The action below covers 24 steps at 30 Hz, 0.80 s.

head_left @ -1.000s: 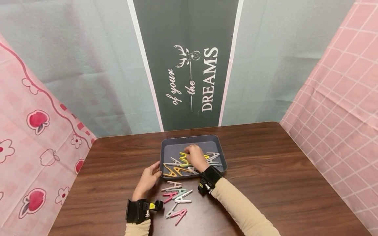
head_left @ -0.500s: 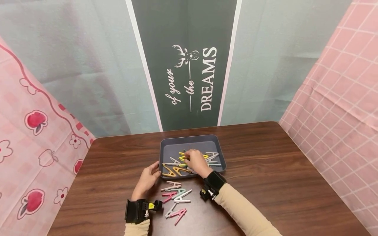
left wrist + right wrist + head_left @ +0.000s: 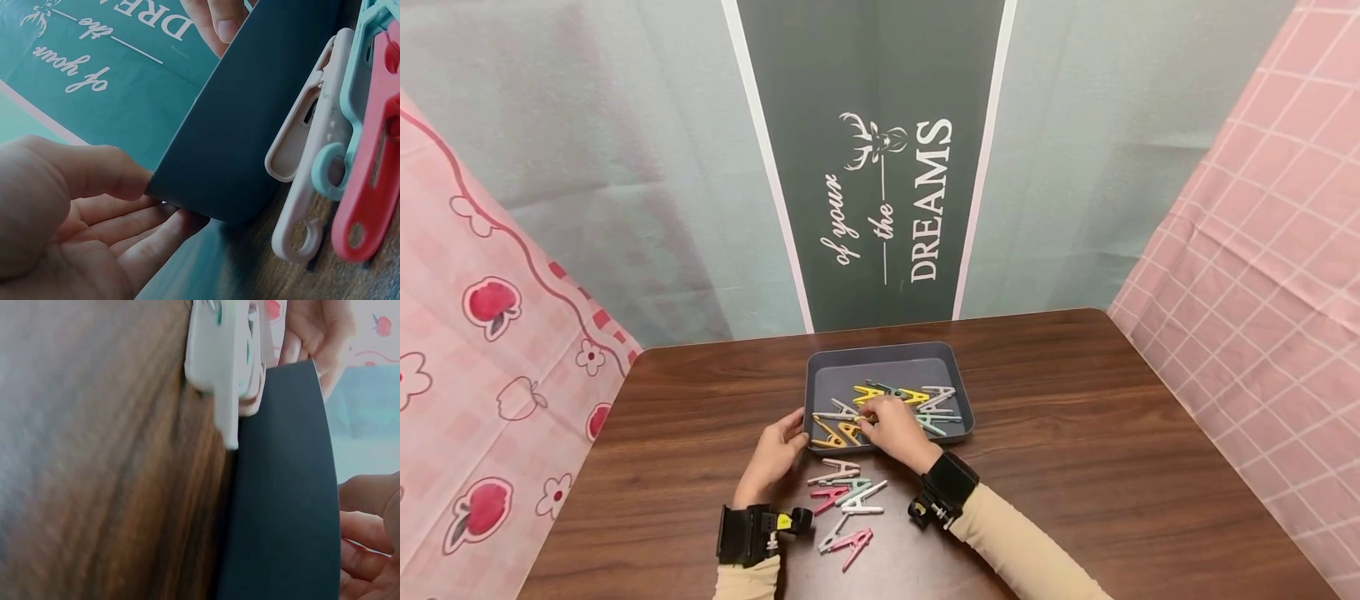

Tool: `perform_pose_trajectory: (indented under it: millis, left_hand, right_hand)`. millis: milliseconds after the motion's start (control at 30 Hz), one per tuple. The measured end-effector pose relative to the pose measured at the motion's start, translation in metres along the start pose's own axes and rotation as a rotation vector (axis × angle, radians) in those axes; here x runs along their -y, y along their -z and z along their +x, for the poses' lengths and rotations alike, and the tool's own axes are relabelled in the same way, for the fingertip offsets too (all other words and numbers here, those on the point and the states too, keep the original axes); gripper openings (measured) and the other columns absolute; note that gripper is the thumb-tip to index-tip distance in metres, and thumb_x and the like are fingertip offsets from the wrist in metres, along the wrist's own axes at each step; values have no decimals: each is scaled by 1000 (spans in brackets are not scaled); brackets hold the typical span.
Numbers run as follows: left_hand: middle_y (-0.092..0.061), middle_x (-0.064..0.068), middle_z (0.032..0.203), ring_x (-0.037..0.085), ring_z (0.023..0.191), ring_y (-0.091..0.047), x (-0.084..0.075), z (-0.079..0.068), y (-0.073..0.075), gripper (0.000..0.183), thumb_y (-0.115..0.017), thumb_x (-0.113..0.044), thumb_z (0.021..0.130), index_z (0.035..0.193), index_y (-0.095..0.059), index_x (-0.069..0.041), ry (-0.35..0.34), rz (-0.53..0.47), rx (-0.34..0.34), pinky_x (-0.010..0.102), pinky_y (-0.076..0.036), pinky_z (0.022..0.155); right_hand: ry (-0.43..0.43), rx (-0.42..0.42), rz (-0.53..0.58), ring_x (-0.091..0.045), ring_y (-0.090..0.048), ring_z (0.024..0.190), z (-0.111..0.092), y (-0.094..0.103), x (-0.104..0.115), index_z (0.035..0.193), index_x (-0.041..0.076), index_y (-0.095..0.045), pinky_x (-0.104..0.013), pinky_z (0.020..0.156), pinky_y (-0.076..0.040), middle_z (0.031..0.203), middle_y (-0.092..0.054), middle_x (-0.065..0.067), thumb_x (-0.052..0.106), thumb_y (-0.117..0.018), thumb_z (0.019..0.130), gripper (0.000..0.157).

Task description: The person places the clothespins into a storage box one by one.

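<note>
Pinching tray [image 3: 880, 357] at near-left corner w/ L hand [image 3: 777, 450], prob for steadying it; holding R hand [image 3: 897, 429] over clips [image 3: 835, 441] inside, can't tell if pinching any tbh.

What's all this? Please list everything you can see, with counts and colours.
Tray: one, dark grey, on the table.
Clips inside: at least seven, yellow, orange, grey, green; some hidden.
Loose clips: six, pinks, white, green, grey, in front of the tray.
Table: one, brown, beneath.
Backdrop panel: one, dark green, behind.
Curtains: two, grey-green, beside it.
Side fabrics: two, pink, left and right.
Wrist devices: two, black, strapped on.
Sleeves: two, beige, forearms.
Left hand: one, holding the tray's near-left corner.
Right hand: one, over the tray's clips.
</note>
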<state>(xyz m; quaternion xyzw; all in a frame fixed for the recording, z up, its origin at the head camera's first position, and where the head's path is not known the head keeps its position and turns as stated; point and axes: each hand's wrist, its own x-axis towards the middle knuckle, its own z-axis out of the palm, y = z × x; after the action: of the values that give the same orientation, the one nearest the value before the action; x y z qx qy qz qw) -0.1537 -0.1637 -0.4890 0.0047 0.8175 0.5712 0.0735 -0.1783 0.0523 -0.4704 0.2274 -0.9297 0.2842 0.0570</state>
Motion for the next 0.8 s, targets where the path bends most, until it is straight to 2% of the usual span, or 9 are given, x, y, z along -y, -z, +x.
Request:
perform_pose_trajectory:
  millis: [133,400,567,800]
  left_hand:
    - [-48,33,140,42,128,-52,0,0,0,50,-48,7,92,141,-38,13,3,3,1,40,-51,102]
    - [-49,33,139,42,128,-52,-2,-1,0,50,-47,7,92,141,-38,13,6,-3,2,41,-50,102]
    - [-48,33,140,43,128,-53,-2,-2,1,50,-48,6,92,141,-38,12,3,8,0,43,-51,102]
    - [-47,33,140,43,128,-53,-1,-1,0,50,-47,7,92,141,-38,13,0,-1,3,41,-51,102]
  right_hand:
    - [19,6,9,-17,-67,81,-6,-1,4,98,6,-75,-27,70,-55,92,-72,-6,14,-70,85,15]
    - [82,66,-30,-22,-68,99,-20,2,16,102,6,-73,-35,89,-56,101,-74,-7,17,-69,86,20]
    - [150,49,-36,-20,-68,98,-28,5,22,101,6,-73,-34,89,-56,100,-74,-6,17,-70,86,18]
    - [191,39,-4,-16,-67,94,-39,11,28,100,9,-73,-28,84,-56,97,-72,-2,17,-70,86,16]
